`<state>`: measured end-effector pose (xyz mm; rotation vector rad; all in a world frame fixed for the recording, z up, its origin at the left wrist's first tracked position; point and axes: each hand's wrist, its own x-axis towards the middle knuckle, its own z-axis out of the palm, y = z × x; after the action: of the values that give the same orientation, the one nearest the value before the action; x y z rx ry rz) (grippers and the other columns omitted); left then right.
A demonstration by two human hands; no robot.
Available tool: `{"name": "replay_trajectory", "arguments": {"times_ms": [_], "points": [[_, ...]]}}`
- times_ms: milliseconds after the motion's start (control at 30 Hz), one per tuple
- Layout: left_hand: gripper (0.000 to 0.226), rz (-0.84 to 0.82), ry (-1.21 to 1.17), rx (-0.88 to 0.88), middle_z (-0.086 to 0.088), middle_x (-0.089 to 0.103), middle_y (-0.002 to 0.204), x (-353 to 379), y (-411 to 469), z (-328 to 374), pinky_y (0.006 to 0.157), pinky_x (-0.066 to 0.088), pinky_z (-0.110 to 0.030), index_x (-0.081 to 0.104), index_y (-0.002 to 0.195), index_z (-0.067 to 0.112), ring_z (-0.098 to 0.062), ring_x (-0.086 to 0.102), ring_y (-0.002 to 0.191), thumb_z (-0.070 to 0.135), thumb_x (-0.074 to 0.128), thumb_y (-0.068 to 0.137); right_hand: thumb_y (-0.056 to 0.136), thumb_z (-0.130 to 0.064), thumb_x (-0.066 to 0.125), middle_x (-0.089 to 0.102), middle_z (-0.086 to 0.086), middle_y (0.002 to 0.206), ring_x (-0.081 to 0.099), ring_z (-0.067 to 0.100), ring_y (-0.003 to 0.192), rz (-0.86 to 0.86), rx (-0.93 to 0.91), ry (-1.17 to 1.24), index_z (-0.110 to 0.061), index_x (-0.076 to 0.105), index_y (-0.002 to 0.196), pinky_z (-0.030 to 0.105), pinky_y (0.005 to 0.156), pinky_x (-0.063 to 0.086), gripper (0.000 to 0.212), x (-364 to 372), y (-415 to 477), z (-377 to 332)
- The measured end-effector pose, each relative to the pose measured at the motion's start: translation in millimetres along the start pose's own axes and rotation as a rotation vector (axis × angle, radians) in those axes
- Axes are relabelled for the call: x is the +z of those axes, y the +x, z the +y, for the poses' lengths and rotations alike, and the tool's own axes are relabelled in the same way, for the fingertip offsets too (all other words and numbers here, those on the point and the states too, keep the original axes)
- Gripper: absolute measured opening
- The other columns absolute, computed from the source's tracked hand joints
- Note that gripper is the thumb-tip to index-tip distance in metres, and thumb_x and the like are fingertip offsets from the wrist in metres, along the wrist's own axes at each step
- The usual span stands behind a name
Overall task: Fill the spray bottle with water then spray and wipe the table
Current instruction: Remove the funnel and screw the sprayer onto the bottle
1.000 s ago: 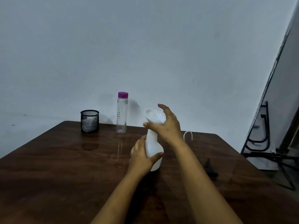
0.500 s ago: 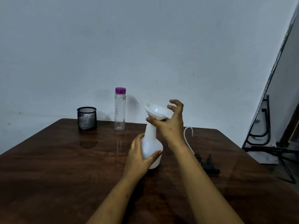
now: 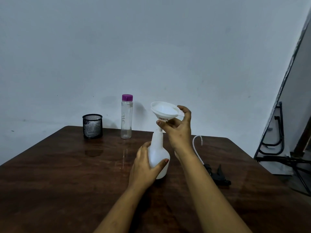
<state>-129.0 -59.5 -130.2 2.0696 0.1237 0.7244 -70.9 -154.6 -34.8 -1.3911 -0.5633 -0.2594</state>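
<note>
Holding bottle (image 3: 158, 153) and funnel (image 3: 164, 111)
My left hand (image 3: 144, 167) grips the bottle; my right hand (image 3: 178, 130) pinches the funnel above it.

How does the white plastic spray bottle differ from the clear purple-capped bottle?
The white plastic spray bottle is opaque and bulbous; the clear purple-capped bottle is see-through and straight-sided. The spray bottle carries a white funnel, no cap; the clear one is capped. A left hand grips the spray bottle; the clear one stands untouched. Both stand upright.
</note>
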Motion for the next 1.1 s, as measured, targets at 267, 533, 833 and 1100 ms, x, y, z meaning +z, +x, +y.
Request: {"name": "replay_trajectory", "arguments": {"times_ms": [267,533,833,1100], "points": [[0.078,0.032,0.024,-0.035,0.008,0.033,0.14,-1,1,-1,0.093,0.044,-0.034,0.025,0.137,0.032,-0.012,0.042,0.12,0.057,0.064,0.075,0.078,-0.004,0.073,0.069,-0.005,0.087,0.066,-0.004,0.081,-0.015,-0.07,-0.087,-0.048,0.026,0.13,0.017,0.083,0.052,0.083,6,1,6],[0.072,0.159,0.011,-0.049,0.007,0.033,0.138,-6,7,-14,0.098,0.041,-0.037,0.032,0.135,0.031,-0.015,0.04,0.123,0.049,0.068,0.076,0.09,-0.02,0.063,0.069,0.007,0.103,0.065,0.016,0.078,0.277,0.194,0.284,-0.029,0.018,0.134,0.027,0.068,0.051,0.064,8,32,13],[0.074,0.195,0.077,-0.07,0.005,0.025,0.145,-4,10,-16,0.106,0.031,-0.039,0.029,0.138,0.029,-0.017,0.023,0.133,0.049,0.065,0.077,0.078,-0.003,0.068,0.063,0.01,0.107,0.062,0.024,0.089,0.166,0.265,-0.465,-0.009,0.064,0.095,0.027,0.079,0.052,0.018,-6,87,60],[0.087,0.248,0.085,-0.069,0.005,0.028,0.144,-2,11,-18,0.104,0.031,-0.039,0.034,0.137,0.027,-0.016,0.019,0.131,0.071,0.04,0.062,0.087,0.002,0.054,0.056,0.015,0.116,0.052,0.024,0.087,-0.044,0.252,-0.716,-0.008,0.046,0.121,0.009,0.044,0.034,0.036,22,104,111]]}}
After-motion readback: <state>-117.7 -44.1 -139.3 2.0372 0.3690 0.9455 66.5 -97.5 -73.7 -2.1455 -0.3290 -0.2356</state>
